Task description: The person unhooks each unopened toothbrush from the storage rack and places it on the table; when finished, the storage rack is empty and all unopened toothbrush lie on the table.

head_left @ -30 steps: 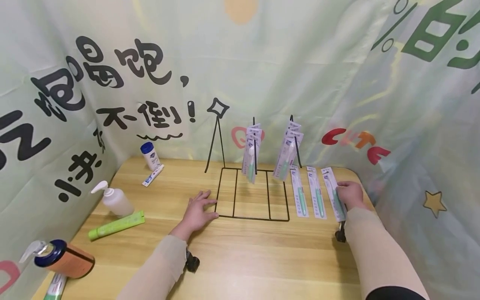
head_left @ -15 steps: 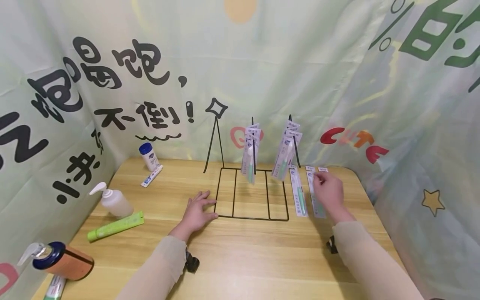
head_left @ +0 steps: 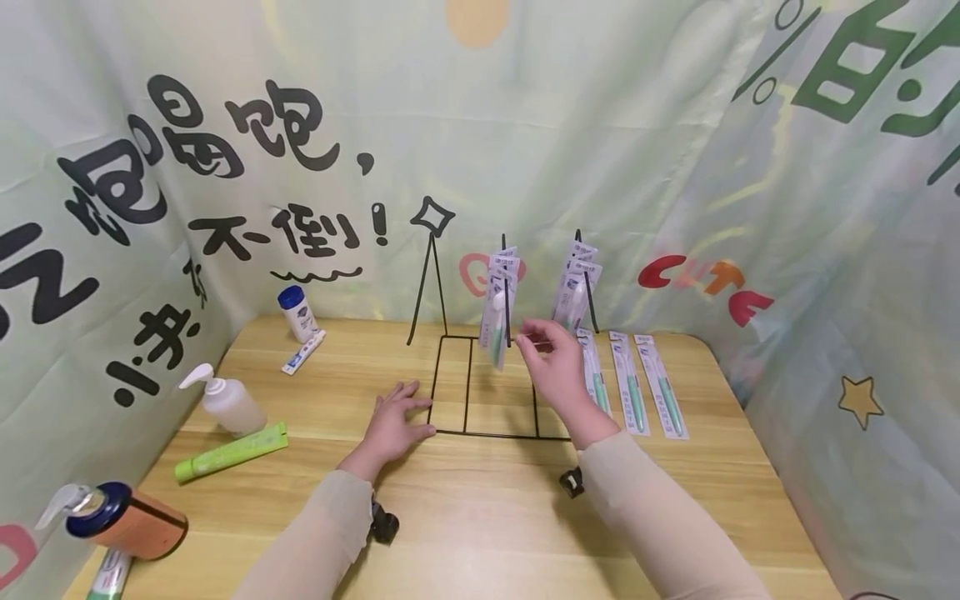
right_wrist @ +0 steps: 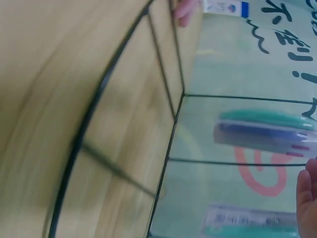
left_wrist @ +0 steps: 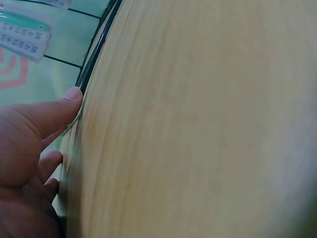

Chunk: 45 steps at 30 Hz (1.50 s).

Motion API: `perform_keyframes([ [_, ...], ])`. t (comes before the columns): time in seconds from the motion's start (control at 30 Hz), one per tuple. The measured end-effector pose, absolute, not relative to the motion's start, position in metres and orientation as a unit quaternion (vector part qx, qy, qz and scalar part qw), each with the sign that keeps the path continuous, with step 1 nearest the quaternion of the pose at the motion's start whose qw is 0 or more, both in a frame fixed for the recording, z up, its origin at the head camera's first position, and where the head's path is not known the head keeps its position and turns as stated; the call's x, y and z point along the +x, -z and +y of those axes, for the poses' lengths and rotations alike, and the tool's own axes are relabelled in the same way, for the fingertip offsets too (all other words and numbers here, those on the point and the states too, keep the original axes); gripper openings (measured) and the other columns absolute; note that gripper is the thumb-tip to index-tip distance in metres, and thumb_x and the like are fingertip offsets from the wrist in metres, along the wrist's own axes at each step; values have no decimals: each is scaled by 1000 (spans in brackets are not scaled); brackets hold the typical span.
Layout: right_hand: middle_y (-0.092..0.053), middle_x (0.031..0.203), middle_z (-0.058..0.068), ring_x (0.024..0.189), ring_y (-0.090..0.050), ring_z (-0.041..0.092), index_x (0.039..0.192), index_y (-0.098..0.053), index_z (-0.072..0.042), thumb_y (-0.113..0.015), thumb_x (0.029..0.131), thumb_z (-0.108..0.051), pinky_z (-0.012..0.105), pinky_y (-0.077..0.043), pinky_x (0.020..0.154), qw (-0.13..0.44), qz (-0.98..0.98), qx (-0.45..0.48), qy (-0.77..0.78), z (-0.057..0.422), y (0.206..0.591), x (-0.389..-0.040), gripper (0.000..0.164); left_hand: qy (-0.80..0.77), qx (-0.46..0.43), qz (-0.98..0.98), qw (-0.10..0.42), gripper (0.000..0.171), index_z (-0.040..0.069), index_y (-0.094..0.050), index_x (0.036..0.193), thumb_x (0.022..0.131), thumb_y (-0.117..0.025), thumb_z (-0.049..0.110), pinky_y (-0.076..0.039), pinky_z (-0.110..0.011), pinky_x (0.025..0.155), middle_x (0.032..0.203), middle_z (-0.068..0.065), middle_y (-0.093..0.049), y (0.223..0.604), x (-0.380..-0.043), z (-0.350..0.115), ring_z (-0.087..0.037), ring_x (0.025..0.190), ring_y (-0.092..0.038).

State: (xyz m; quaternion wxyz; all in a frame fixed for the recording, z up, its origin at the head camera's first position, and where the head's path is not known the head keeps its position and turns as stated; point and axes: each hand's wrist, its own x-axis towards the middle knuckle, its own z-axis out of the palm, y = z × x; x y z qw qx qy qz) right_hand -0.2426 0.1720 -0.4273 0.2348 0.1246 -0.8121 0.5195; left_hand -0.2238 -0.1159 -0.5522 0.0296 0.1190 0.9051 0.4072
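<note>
A black wire display rack (head_left: 467, 400) stands on the table, with toothbrush packs on its middle and right prongs. My left hand (head_left: 392, 425) rests at the rack's front left corner, fingers spread, its thumb (left_wrist: 72, 96) against the wire. My right hand (head_left: 557, 367) is raised beside the middle prong, fingertips close to the prong's end and the hanging toothbrush packs (head_left: 497, 321); no pack shows in it. It partly covers the packs on the right prong (head_left: 573, 292). Three toothbrush packs, (head_left: 597, 385) (head_left: 630, 387) (head_left: 663, 390), lie side by side to the right.
At the left stand a white pump bottle (head_left: 231, 406) and an orange pump bottle (head_left: 142, 521), with a green tube (head_left: 232, 452) between them. Farther back are a blue-capped bottle (head_left: 300, 317) and a small toothpaste box (head_left: 303, 352). Printed cloth walls (head_left: 645, 167) enclose the table.
My right hand has left the rightmost toothbrush pack on the table and moved left across the row to the middle prong. My left hand stays at the rack's corner.
</note>
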Motion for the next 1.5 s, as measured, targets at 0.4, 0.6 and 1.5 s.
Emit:
perform_keyframes([
  [0.4,-77,101,21,87,-71,33,108,-76,8,-72,97,1,22,-55,72,219,-799,64,-557,148,422,-261,13,-406,118,906,30,47,5,-73,131,89,-87,17,1,-69,126,166,-19,-40,550,-225,-114,-44,159,-21],
  [0.6,-76,100,21,86,-69,30,107,-76,8,-69,99,3,20,-54,71,214,-794,56,-567,147,423,-260,12,-405,118,906,29,47,4,-73,131,89,-87,17,1,-69,126,166,-19,-40,550,-225,-115,-45,158,-21],
  [1.5,-75,96,18,84,-64,0,99,-73,9,-73,85,22,9,-54,76,324,-801,189,-466,255,432,-163,19,-404,116,907,29,48,4,-72,132,88,-87,17,1,-69,125,166,-19,-39,552,-223,-116,-45,158,-20],
])
